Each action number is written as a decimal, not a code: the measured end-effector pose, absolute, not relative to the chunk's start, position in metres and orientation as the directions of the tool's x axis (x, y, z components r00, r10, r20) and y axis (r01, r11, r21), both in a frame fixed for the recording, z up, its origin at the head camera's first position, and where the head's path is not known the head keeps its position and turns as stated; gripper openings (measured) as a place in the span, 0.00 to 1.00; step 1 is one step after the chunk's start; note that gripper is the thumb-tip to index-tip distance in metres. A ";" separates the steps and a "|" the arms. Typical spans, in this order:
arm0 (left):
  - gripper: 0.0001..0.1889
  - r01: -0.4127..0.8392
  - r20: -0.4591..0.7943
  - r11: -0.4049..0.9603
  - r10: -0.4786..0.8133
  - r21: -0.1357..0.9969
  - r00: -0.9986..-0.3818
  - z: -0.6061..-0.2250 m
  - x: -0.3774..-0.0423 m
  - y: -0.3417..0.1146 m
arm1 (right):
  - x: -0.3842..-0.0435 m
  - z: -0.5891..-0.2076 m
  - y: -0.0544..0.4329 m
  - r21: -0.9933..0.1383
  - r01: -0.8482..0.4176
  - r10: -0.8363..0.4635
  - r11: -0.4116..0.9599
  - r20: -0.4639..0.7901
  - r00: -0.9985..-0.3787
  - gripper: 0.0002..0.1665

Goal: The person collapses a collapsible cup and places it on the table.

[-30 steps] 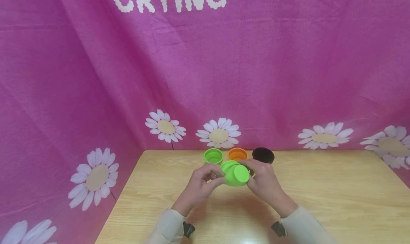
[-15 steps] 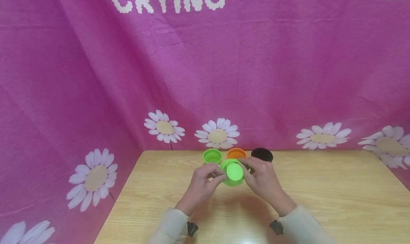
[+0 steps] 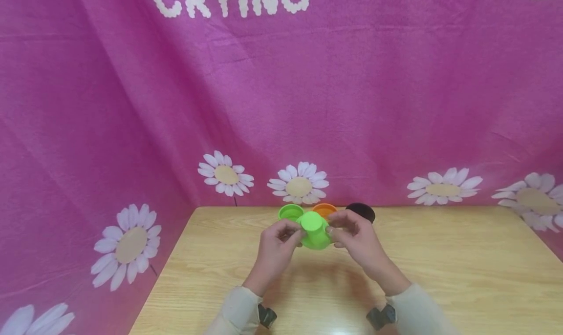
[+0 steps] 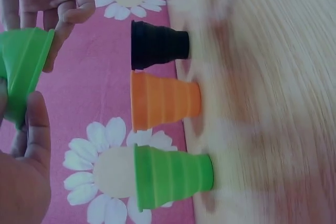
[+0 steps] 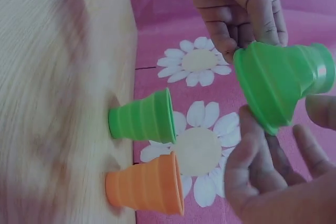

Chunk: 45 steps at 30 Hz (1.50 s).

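Head view: both my hands are on the held green cup [image 3: 315,235], which sits between them, off the table [image 3: 440,266], upside down and tilted, rim low, narrow base up. Left hand [image 3: 272,249]: thumb and fingers pinched on the rim at its side. Right hand [image 3: 362,244]: thumb and fingers bent around the opposite side, lighter hold, some fingers spread away from the wall. Cup wall is stepped, narrow end skewed off the rim's axis. Beyond my hands, three cups in a row, upright, rims up: standing green cup [image 4: 170,178] past the left hand, orange cup [image 4: 165,102] past the gap between, black cup [image 4: 157,44] past the right. Behind them, pink daisy cloth [image 3: 360,105].
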<state>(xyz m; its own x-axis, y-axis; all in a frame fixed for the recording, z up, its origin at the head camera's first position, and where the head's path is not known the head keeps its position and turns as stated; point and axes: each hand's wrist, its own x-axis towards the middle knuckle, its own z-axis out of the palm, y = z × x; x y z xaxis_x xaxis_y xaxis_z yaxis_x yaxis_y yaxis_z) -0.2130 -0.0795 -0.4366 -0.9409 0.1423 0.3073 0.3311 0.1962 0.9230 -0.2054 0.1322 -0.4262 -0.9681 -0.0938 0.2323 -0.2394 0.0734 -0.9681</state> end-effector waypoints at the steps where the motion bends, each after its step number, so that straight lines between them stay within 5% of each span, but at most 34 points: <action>1: 0.02 0.313 0.295 0.177 0.123 0.933 -0.948 -0.436 -0.213 -0.079 | -0.205 -0.426 0.132 -0.969 -0.242 -0.107 0.044 0.236 -0.966 0.14; 9: 0.02 0.284 0.280 0.123 0.049 0.951 -0.959 -0.433 -0.215 -0.075 | -0.201 -0.432 0.129 -0.925 -0.379 -0.156 -0.025 0.378 -0.913 0.10; 22: 0.03 0.308 0.312 0.147 0.001 0.940 -0.950 -0.435 -0.213 -0.071 | -0.197 -0.427 0.110 -0.930 -0.323 0.036 0.177 0.334 -0.942 0.09; 35: 0.03 0.487 0.504 0.327 0.035 0.810 -0.863 -0.432 -0.206 -0.068 | -0.201 -0.431 0.106 -0.827 -0.389 0.114 0.406 0.468 -0.876 0.08; 45: 0.10 0.463 0.452 0.158 0.101 0.872 -0.886 -0.435 -0.207 -0.070 | -0.201 -0.430 0.110 -0.848 -0.386 0.131 0.362 0.456 -0.880 0.07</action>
